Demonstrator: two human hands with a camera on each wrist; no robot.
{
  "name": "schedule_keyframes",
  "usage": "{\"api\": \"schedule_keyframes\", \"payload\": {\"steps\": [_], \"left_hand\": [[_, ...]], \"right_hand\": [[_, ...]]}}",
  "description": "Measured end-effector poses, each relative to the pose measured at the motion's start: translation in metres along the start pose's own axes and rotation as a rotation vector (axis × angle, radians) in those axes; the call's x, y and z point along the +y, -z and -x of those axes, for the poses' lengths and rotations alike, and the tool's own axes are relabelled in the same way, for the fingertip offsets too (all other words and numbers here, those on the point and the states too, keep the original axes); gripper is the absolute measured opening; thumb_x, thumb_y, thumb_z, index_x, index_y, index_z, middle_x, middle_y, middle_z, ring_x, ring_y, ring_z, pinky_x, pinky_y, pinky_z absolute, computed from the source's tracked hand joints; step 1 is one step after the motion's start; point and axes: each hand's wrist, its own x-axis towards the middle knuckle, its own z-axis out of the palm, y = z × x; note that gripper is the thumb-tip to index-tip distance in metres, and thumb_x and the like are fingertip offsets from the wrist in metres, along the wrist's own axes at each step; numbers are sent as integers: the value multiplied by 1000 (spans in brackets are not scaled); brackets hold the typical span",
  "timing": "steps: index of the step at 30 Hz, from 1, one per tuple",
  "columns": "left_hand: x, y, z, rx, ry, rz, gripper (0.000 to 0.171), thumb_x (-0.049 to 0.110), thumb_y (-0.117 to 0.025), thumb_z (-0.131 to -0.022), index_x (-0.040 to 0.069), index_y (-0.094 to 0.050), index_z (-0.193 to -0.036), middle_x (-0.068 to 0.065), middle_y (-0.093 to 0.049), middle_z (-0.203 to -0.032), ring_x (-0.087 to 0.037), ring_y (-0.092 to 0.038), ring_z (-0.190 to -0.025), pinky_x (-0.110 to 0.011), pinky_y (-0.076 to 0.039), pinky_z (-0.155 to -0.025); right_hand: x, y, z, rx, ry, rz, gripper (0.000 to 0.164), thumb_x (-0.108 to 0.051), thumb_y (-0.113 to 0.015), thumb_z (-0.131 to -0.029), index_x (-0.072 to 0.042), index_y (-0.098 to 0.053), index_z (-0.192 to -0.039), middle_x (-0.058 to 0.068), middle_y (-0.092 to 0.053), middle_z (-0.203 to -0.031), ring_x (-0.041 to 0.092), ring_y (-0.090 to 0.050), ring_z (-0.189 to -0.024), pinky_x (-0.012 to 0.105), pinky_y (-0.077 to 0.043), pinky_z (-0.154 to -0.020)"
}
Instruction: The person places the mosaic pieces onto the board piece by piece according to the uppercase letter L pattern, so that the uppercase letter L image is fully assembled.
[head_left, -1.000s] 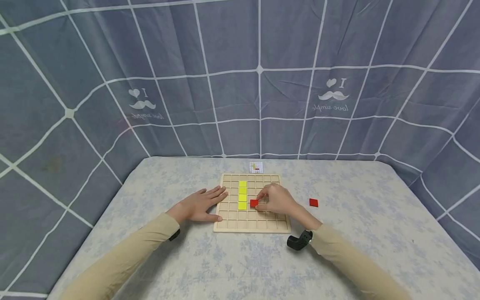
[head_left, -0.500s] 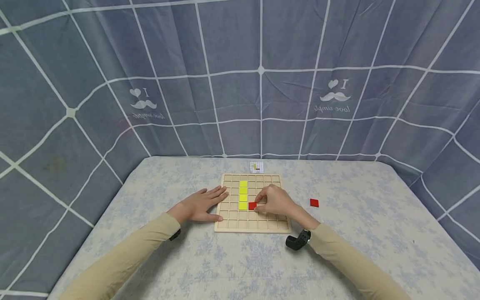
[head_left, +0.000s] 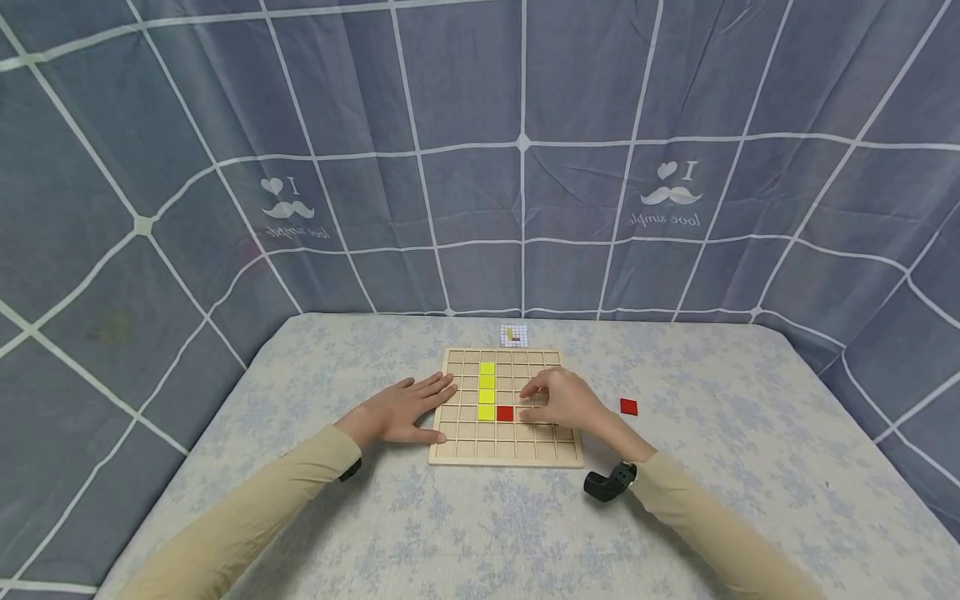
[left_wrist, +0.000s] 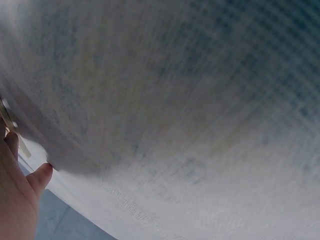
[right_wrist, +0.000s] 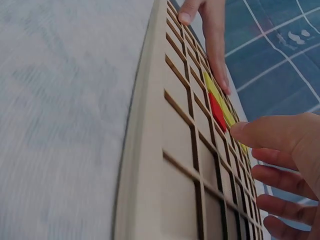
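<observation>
Both arms wear long beige sleeves (head_left: 247,508) reaching to the wrists. A black camera unit (head_left: 606,483) is strapped at the right wrist, and a dark strap (head_left: 348,471) shows at the left.

Head view: even, soft, fairly bright light, no glare. Faint shadows only under the left hand (head_left: 401,410) and right hand (head_left: 558,400). Wide-angle lens bends the backdrop (head_left: 517,142) grid lines, worst at 9 and 3 o'clock. Left wrist view: nearly all blur, tablecloth (left_wrist: 190,125) too close to focus, darker toward 10 o'clock. Right wrist view: board (right_wrist: 165,165) fairly sharp, cloth w/ soft smear at 9 o'clock.
</observation>
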Motion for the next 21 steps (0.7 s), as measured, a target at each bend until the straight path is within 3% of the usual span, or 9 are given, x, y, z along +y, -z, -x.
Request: {"api": "schedule_keyframes", "payload": {"steps": [5, 12, 21], "left_hand": [[1, 1, 0, -3, 2, -5, 86, 67, -44, -91, 21, -14, -156, -2, -9, -164, -23, -11, -151, -54, -22, -118], [-1, 0, -2, -8, 6, -13, 87, 70, -43, -90, 22, -13, -157, -1, -8, -164, -22, -11, -151, -54, -22, -118], [-1, 0, -2, -8, 9, -3, 87, 70, -43, -89, 22, -14, -156, -1, -9, -164, -23, -12, -151, -55, -22, -117]], "right_hand": [[21, 18, 12, 68, 22, 12, 23, -26, -81, -75, -15, -76, -94, -2, -71, -89, 17, -63, -85, 31, -51, -72], [48, 39, 34, 146, -57, 29, 27, -27, -80, -78, -13, -75, -100, 2, -72, -94, 21, -63, -88, 37, -51, -74], [81, 55, 64, 149, -133, 84, 29, -25, -81, -77, -9, -74, -101, 6, -71, -93, 24, -64, -86, 38, -52, -69]]}}
